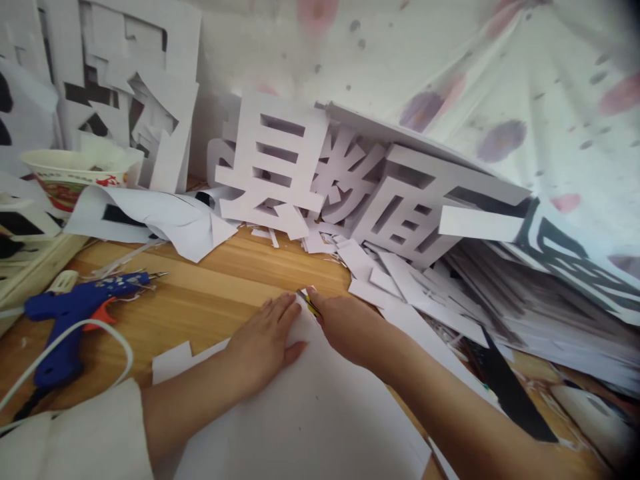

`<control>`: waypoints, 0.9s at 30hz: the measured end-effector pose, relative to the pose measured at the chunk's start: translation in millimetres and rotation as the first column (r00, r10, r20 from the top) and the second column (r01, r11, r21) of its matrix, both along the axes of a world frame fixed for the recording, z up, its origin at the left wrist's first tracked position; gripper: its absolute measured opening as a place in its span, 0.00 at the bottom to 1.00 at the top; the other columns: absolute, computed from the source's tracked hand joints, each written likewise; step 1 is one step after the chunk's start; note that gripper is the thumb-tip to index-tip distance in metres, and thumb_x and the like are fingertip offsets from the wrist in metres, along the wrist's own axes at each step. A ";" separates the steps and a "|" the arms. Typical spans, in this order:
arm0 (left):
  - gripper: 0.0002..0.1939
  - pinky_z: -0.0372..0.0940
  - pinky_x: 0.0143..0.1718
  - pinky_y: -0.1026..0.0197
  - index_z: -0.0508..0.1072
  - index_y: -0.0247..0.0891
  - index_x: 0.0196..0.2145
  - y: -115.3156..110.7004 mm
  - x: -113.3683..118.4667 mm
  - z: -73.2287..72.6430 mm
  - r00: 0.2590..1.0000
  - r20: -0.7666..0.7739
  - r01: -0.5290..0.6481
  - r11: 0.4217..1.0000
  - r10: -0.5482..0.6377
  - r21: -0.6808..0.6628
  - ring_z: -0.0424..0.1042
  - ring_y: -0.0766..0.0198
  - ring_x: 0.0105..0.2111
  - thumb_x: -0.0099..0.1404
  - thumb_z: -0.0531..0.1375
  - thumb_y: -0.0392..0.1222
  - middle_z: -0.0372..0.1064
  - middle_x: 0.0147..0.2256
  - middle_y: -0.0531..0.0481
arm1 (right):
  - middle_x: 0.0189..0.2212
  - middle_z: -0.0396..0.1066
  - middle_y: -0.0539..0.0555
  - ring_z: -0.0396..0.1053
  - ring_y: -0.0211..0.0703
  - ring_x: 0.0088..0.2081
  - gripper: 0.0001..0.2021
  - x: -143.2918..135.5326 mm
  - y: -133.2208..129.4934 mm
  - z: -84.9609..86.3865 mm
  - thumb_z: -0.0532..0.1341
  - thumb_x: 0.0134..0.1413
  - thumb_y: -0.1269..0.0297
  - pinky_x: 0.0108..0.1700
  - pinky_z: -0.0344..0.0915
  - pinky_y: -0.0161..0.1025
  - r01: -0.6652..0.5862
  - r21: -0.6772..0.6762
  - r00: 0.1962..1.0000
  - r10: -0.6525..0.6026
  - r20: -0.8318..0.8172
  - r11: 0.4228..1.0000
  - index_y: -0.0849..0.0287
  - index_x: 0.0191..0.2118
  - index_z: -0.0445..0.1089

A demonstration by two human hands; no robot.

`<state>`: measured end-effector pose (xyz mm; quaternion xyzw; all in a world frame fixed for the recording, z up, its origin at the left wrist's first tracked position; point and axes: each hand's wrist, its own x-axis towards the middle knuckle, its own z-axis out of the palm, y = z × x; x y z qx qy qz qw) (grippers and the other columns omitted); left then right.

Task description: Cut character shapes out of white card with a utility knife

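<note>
1. Glue gun [75, 307], view's 8–9 o'clock: keep the white cord [131, 353] clear.
2. Left hand [265, 340], 7 o'clock: press firmly, fingertips off the cutting line. Palm-down, grasping nothing, thumb splayed.
3. White sheet [310, 413], 6 o'clock: best kept flat.
4. Yellow cutter [313, 309], sheet's 12 o'clock end: light, steady strokes.
5. Right hand [345, 327], 5 o'clock: wrist steady; clenched round cutter, forearm from 4–5.

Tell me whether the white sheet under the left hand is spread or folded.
Spread, where visible: the white sheet lies flat under the left hand, with no fold showing; its near end leaves the frame.
</note>
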<state>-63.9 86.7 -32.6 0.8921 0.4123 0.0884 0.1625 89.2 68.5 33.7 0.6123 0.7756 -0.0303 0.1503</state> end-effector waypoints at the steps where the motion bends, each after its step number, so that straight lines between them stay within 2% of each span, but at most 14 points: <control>1: 0.27 0.47 0.59 0.48 0.57 0.29 0.56 0.0 0.2 0.9 1.000 -0.013 -0.001 1.000 0.001 -0.008 0.48 0.51 0.60 0.63 0.54 0.47 0.48 0.60 0.37 | 0.29 0.72 0.58 0.69 0.46 0.28 0.26 -0.1 -0.2 -0.1 0.47 0.58 0.71 0.23 0.55 0.36 0.003 -0.006 1.000 -0.003 0.000 1.000 0.65 0.63 0.45; 6: 0.27 0.46 0.59 0.49 0.58 0.29 0.55 -0.4 0.8 1.5 1.000 -0.021 -0.001 1.000 0.001 -0.001 0.49 0.53 0.60 0.63 0.54 0.48 0.50 0.60 0.38 | 0.31 0.72 0.58 0.69 0.43 0.29 0.26 0.6 -1.1 -2.1 0.47 0.59 0.70 0.25 0.55 0.35 0.028 -0.032 1.000 -0.029 -0.008 0.999 0.63 0.63 0.44; 12: 0.27 0.45 0.60 0.50 0.56 0.31 0.56 -1.1 0.6 1.8 0.999 -0.041 -0.006 1.000 0.005 -0.017 0.47 0.54 0.61 0.63 0.53 0.48 0.47 0.61 0.40 | 0.29 0.71 0.56 0.69 0.43 0.28 0.27 0.9 -4.3 -2.2 0.47 0.59 0.70 0.23 0.53 0.35 0.039 -0.036 0.999 -0.040 -0.018 0.999 0.63 0.63 0.44; 22: 0.27 0.44 0.60 0.50 0.56 0.30 0.56 -2.0 2.0 5.0 0.999 -0.043 -0.020 0.999 0.018 -0.030 0.48 0.54 0.60 0.63 0.54 0.47 0.48 0.60 0.38 | 0.35 0.72 0.58 0.70 0.45 0.35 0.28 -0.3 -14.0 -0.3 0.49 0.58 0.72 0.31 0.59 0.36 0.060 -0.061 0.998 -0.060 0.007 0.996 0.63 0.63 0.42; 27: 0.27 0.46 0.60 0.49 0.56 0.31 0.56 -2.2 0.8 3.9 0.999 -0.040 -0.018 0.999 0.017 -0.029 0.48 0.53 0.60 0.63 0.53 0.49 0.48 0.61 0.39 | 0.35 0.72 0.59 0.70 0.45 0.34 0.28 -1.3 -18.1 -0.8 0.49 0.58 0.73 0.31 0.59 0.37 0.057 -0.060 0.998 -0.055 0.034 0.997 0.65 0.63 0.42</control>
